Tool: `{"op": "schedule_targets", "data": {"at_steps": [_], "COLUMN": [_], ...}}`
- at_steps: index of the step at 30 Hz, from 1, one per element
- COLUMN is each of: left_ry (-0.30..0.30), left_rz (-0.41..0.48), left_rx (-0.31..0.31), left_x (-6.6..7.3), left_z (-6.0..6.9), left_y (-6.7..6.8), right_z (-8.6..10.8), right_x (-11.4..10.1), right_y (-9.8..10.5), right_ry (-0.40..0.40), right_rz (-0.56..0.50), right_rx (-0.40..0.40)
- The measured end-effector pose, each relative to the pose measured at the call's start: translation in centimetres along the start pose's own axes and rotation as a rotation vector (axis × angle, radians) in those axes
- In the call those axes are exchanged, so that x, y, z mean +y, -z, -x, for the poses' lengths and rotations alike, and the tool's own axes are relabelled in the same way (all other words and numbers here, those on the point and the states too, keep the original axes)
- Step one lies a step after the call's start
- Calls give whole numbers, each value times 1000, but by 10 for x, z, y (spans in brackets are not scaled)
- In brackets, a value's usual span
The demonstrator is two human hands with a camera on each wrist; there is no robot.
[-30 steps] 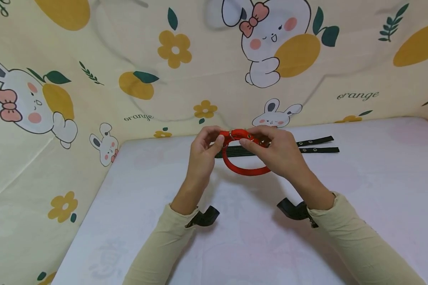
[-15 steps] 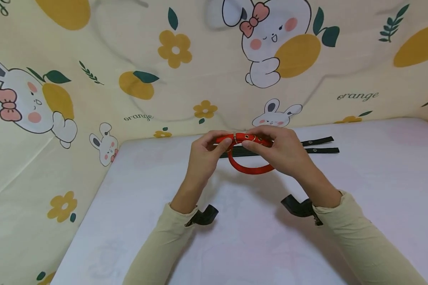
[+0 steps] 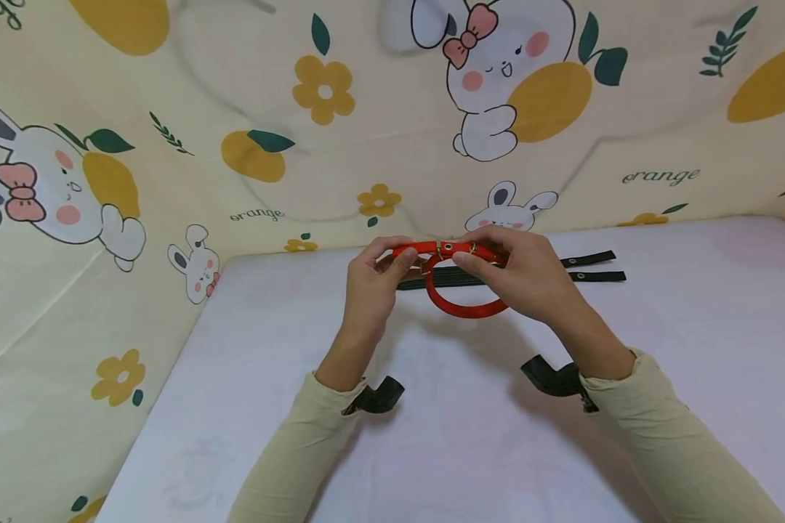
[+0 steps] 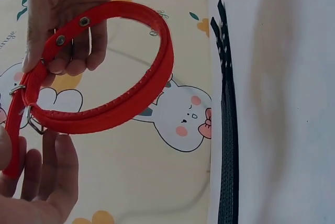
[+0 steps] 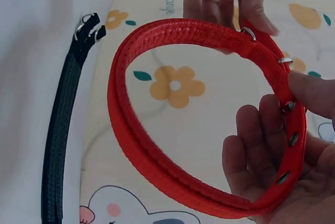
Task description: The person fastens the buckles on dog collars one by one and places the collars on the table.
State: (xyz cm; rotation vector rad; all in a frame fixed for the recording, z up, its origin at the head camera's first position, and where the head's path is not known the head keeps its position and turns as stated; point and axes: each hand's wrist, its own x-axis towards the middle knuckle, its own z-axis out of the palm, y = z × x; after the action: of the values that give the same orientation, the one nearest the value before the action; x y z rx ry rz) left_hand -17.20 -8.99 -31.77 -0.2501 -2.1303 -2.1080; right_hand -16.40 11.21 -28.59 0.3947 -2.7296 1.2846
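Note:
A red collar with a metal buckle, D-ring and eyelets is held in a loop above the table. My left hand pinches the strap's tail end, thumb toward me. On the other side of the buckle, my right hand grips the eyelet part between thumb and fingers. In the left wrist view, the tail passes through the buckle and runs down into the left fingers. From the right wrist, the round loop of the collar shows whole, the right thumb close to the buckle.
Behind the hands, black straps with eyelets lie side by side on the white table; their other ends carry metal rings. A patterned cloth hangs at the back and left.
The buckle and loop have shifted right with my right hand. A longer stretch of red strap now shows between my left fingers and the buckle.

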Motion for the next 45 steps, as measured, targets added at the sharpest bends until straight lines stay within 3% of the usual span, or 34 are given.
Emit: {"op": "schedule_targets", "data": {"at_steps": [6,12,14,18,21,25,29,30,34,37,42,45], "left_ry": [42,57,40,-53,-90,-79,-78,-63,91,135,-21,-83], "left_rz": [58,146,71,-143,-177,-125,-73,-36,194,265,128,58], "left_rx": [47,35,24,-49,-115,-145,-116,-107,-107,-119,-81,-82], "left_x": [-1,1,3,5,5,3,5,5,6,5,3,2], "left_z": [0,-3,-3,-2,0,1,2,2,3,5,8,9], "left_y": [5,7,9,11,9,5,1,0,-7,-12,-15,-15], "right_z": [-4,-3,-3,-3,-3,-4,-4,-4,-4,-4,-3,-2], "right_x": [-2,0,2,4,5,8,8,7,5,5,8,10], "right_y": [0,8,10,11,9,6,5,5,5,5,5,5], "right_ry": [-3,-38,-33,-4,35,101,117,111,28,-5,12,3], "right_rz": [-24,1,4,-4,-29,-51,-55,-64,-165,-250,-343,-377], "right_rx": [-42,-45,-52,-76,-110,-133,-104,-96,-24,24,33,25]}}
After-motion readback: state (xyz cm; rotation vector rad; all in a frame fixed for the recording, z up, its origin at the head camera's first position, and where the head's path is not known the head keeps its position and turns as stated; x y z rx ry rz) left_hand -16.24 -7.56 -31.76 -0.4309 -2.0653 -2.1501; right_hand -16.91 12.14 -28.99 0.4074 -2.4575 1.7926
